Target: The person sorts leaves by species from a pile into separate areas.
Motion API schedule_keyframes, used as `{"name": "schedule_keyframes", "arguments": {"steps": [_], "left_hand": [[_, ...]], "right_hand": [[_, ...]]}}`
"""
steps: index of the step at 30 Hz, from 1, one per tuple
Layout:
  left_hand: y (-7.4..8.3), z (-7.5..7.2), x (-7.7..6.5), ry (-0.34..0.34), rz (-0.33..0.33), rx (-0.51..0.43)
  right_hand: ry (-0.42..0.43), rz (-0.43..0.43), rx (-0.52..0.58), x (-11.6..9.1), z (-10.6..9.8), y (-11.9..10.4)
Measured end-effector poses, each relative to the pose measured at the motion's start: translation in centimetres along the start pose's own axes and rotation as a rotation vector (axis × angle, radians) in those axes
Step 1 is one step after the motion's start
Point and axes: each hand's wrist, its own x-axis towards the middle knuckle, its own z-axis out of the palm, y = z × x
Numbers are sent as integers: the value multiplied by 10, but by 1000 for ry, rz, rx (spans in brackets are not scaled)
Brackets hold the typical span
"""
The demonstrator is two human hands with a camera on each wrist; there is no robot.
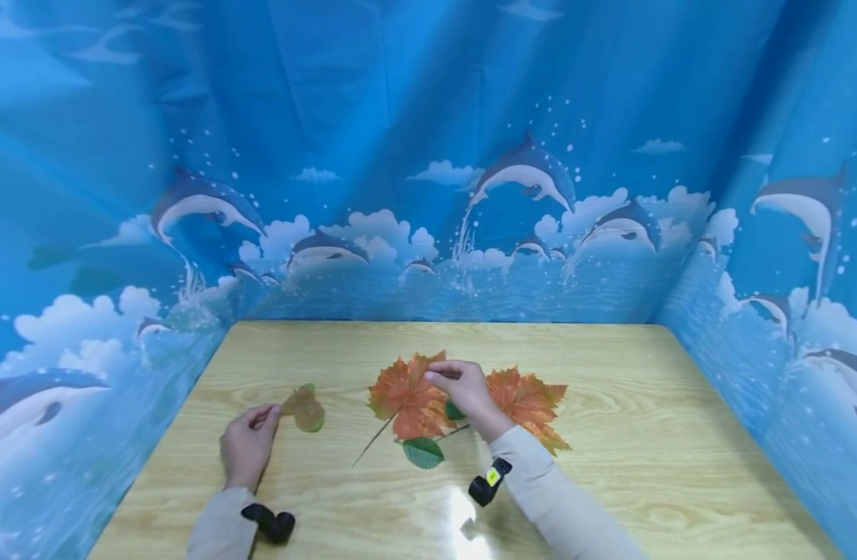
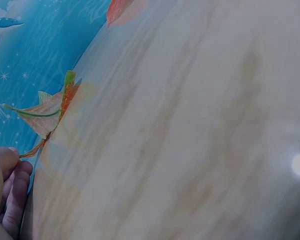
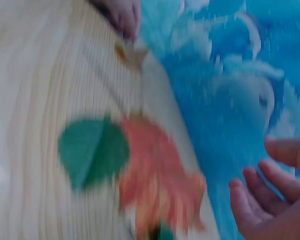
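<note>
My left hand (image 1: 249,447) is at the left of the wooden table, pinching a small orange-and-green leaf (image 1: 308,411) by its thin stalk between thumb and finger. The left wrist view shows this leaf (image 2: 47,112) curled, with a green vein. My right hand (image 1: 468,393) hovers over the right part of an orange maple-like leaf (image 1: 404,393) with a long dark stem. Seen from the right wrist, that hand's fingers (image 3: 270,195) are loosely bent and apart, with nothing between them. A toothed green leaf (image 1: 423,453) lies just in front of the maple-like leaf.
A second orange maple-like leaf (image 1: 522,400) lies right of the first, partly behind my right wrist. Another green leaf (image 1: 454,410) shows beside my right hand. Behind the table (image 1: 645,435) hangs a blue curtain (image 1: 414,117) printed with dolphins.
</note>
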Motion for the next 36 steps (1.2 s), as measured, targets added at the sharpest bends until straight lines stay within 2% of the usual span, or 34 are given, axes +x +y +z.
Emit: {"name": "schedule_keyframes", "arguments": {"steps": [5, 11, 17, 23, 32, 36], "left_hand": [[1, 0, 0, 12, 3, 11], [4, -1, -1, 9, 1, 13], [7, -2, -3, 1, -6, 6], [6, 0, -2, 4, 4, 5], [3, -1, -1, -1, 9, 7], [4, -1, -2, -10, 4, 14]], "right_hand": [[-20, -42, -111, 7, -31, 25], [-131, -96, -324, 19, -57, 42], [-287, -149, -482, 36, -69, 42], [-423, -178, -633, 49, -71, 47], [-459, -190, -663, 55, -70, 50], [-485, -170, -670, 59, -70, 50]]}}
